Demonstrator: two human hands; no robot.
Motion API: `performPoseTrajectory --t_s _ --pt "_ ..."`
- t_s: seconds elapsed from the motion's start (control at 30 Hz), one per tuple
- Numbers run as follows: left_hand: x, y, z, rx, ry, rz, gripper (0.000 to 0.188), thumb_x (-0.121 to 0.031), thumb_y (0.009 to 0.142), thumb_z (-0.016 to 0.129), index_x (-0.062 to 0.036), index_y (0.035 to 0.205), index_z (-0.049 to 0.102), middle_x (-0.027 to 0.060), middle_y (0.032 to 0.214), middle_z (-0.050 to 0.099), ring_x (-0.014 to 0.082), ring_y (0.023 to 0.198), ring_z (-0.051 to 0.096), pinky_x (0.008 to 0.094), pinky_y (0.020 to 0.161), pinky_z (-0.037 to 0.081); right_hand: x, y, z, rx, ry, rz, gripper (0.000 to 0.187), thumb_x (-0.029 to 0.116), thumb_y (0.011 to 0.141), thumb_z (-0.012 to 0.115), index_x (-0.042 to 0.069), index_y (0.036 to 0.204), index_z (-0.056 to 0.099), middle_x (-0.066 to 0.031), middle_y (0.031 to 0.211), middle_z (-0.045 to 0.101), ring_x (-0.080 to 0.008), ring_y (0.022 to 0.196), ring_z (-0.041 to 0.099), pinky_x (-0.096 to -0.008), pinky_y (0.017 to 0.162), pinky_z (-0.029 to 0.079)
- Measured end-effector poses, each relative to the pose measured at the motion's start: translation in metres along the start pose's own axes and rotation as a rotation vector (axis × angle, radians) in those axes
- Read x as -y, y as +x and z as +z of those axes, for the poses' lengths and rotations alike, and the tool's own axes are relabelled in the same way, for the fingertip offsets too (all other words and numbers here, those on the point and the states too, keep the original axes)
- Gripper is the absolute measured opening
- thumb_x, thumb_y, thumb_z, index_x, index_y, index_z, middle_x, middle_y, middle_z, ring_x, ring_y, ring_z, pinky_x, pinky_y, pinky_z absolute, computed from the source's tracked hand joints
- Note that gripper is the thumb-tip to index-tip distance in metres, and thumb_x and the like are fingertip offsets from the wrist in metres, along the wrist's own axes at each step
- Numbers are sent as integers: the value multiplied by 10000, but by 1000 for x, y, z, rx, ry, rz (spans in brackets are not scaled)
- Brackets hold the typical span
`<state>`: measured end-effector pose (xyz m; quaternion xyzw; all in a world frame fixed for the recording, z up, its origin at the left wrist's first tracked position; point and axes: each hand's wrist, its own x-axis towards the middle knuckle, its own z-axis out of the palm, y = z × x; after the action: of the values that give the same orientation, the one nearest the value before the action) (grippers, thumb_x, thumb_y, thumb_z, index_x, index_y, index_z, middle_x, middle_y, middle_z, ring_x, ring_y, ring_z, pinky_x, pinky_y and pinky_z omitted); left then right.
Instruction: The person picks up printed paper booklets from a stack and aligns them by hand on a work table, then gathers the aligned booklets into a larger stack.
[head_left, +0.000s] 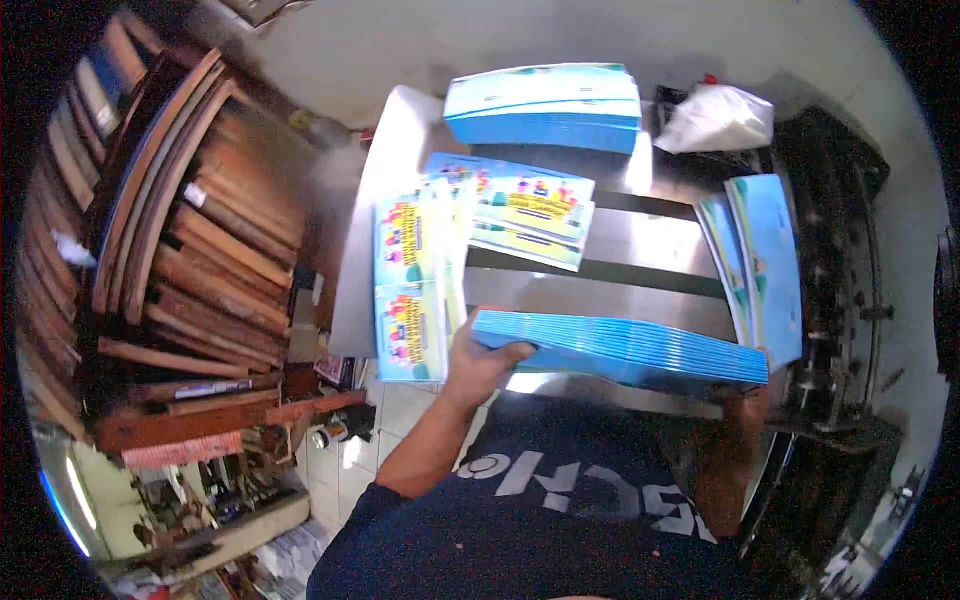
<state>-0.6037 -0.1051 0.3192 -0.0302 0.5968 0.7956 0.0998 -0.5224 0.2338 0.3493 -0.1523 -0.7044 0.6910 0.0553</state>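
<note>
Dark navy T-shirt (470,550) with short sleeves (375,515), large pale lettering (555,484) across the chest; hands (482,362) bare

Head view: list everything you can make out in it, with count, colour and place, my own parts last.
Held sheet stack: one, blue, between both hands
Far sheet stack: one, white and blue, table's far edge
Illustrated printed sheets: several, overlapping, yellow and blue, table's left side
Long printed sheets: at least two, mostly blue, table's right side
Crumpled bag: one, white, far right
Metal table: one, grey, centre
Wooden boards: many, brown, left
Floor tiles: several, white, lower left
T-shirt: one, dark, bottom
Left hand: one, stack's left end
Right hand: one, partly hidden, stack's right end
</note>
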Motion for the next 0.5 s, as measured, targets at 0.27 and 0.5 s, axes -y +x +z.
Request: performPoseTrajectory --t_s 0.27,0.5 --pt "-10 -30 -34 -128 129 162 346 7 741 781 0 1031 594 98 935 683 151 847 644 312 748 535 3 29 24 206 -54 -100 357 223 852 733 25 1086 548 -97 993 629 -178 879 613 -326 770 526" --pt "-32 -32 -60 -24 196 412 369 -59 729 806 -36 1037 605 162 986 691 251 885 665 363 774 533 17 27 61 233 145 -231 310 260 874 698 25 1010 548 -159 983 669 -246 944 646 -356 828 526"
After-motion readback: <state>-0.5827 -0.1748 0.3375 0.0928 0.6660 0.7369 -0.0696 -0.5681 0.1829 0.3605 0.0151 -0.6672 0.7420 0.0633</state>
